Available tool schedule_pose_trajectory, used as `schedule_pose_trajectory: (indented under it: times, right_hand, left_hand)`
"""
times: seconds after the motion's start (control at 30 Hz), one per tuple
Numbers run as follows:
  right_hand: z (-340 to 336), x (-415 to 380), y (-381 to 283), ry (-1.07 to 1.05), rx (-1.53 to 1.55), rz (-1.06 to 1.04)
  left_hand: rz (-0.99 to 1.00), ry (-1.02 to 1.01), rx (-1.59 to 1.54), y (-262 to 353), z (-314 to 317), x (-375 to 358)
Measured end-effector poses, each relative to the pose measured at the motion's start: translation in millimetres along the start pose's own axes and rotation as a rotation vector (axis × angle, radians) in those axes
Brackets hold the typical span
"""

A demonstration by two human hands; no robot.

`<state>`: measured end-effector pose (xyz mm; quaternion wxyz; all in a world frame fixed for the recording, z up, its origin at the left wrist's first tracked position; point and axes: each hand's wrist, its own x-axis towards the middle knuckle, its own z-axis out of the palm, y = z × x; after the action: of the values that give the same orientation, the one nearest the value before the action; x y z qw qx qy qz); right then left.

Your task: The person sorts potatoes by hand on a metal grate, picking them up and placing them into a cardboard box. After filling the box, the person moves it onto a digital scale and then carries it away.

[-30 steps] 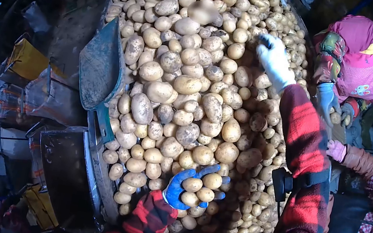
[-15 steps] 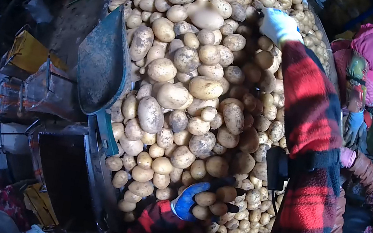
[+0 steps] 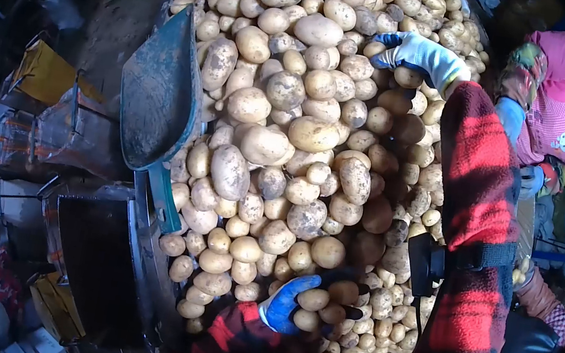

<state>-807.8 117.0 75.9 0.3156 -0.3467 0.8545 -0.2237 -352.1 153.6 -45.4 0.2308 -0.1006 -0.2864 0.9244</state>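
Observation:
My left hand (image 3: 284, 304), in a blue and white work glove, is closed around several small potatoes (image 3: 312, 299) low in the view, above the heap. Dark fingertips show on the far side of them. At the upper right, my right hand (image 3: 423, 57), in the same kind of glove, reaches over the potato heap (image 3: 311, 134). Its blue fingertips are spread apart, with a potato (image 3: 374, 49) right at them. Another potato (image 3: 408, 77) lies below the palm. The potatoes are pale yellow, many with dark soil patches.
A green metal scoop (image 3: 161, 91) lies along the heap's left edge, handle toward me. Further left stand bag-lined frames (image 3: 75, 132) and a dark open bin (image 3: 101, 270). On the right, a person in a pink head covering (image 3: 563, 110) leans in close to the heap.
My right hand has shifted down and slightly left over the potatoes, its fingers now spread. My left hand stays nearly still with its potatoes. The person on the right has moved an arm.

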Motion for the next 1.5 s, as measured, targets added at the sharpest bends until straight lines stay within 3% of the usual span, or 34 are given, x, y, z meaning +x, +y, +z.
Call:
schedule_pose_trajectory:
  times: [0.03, 0.1, 0.27, 0.3, 0.4, 0.47, 0.53, 0.6, 0.67, 0.73, 0.83, 0.9, 0.93, 1.0, 1.07, 1.1, 1.13, 1.17, 1.3, 1.33, 1.4, 1.43, 1.47, 1.5]
  right_hand:
    - [3, -3, 1, -0.013, 0.047, -0.022]
    - [3, -16, 3, -0.013, 0.151, -0.079]
    - [22, -73, 11, -0.002, 0.442, -0.195]
    - [22, -100, 9, -0.019, 0.430, -0.167]
    - [41, -197, 5, 0.068, 0.770, -0.162]
    - [78, -281, -16, 0.365, 1.087, -0.114]
    - [115, -354, -7, 0.442, 1.024, 0.109]
    - [173, -420, 30, 0.434, 0.905, -0.277]
    - [228, -495, 18, 0.331, 1.314, 0.027]
    - [292, -550, 30, 0.182, 1.312, -0.193]
    - [352, -616, -11, 0.276, 1.637, -0.009]
    - [375, -650, -16, 0.107, 1.914, 0.121]
    - [402, -658, -14, 0.132, 2.067, 0.130]
    - [414, -687, -14, 0.200, 2.068, 0.029]
    - [430, -721, -18, 0.304, 2.043, 0.013]
    - [461, -733, -11, 0.337, 2.084, -0.070]
    - [470, -757, -9, 0.300, 2.078, 0.023]
    - [471, -783, -15, 0.399, 2.089, 0.014]
    - [530, -870, -26, 0.756, 2.121, 0.168]
    - [540, -890, -29, 0.818, 2.138, 0.233]
    - [572, -917, -24, 0.912, 2.162, 0.206]
    - [584, -927, -19, 0.960, 2.157, 0.207]
    - [595, -935, -13, 1.004, 2.151, 0.207]
    - [584, -941, -12, 1.050, 2.089, 0.252]
  left_hand:
    - [-0.003, 0.000, -0.009, -3, 0, 0]
    - [0.224, 0.273, 0.583, -2, 5, 0]
    - [0.134, 0.184, 0.485, -1, 17, -3]
    - [0.136, 0.180, 0.489, -1, 17, -4]
    - [0.153, 0.178, 0.503, -6, 17, -15]
    - [0.166, 0.185, 0.496, -12, 21, -20]
    - [0.173, 0.178, 0.514, -20, 22, -23]
    - [0.164, 0.180, 0.547, -32, 23, -24]
    - [0.117, 0.184, 0.600, -45, 21, -23]
    - [0.064, 0.189, 0.668, -60, 16, -25]
    - [-0.082, 0.192, 0.767, -84, 1, -22]
    - [-0.233, 0.199, 0.834, -106, -12, -19]
    - [-0.322, 0.207, 0.863, -118, -22, -22]
    - [-0.524, 0.213, 0.927, -144, -42, -31]
    - [-0.712, 0.034, 1.058, -168, -68, -36]
    - [-0.687, -0.350, 1.191, -185, -96, -31]
    - [-0.973, 0.449, 0.905, -204, -82, -36]
    - [-1.019, 0.445, 0.901, -225, -87, -31]
    - [-1.277, 0.788, 0.655, -329, -146, -17]
    - [-1.434, 0.930, 0.275, -351, -170, -4]
    - [-1.573, -0.233, 0.962, -343, -247, -4]
    - [-1.686, -0.267, 0.653, -374, -272, 7]
    - [-1.539, 0.778, 0.514, -371, -257, -4]
    - [-1.600, 0.727, 0.527, -391, -256, 3]
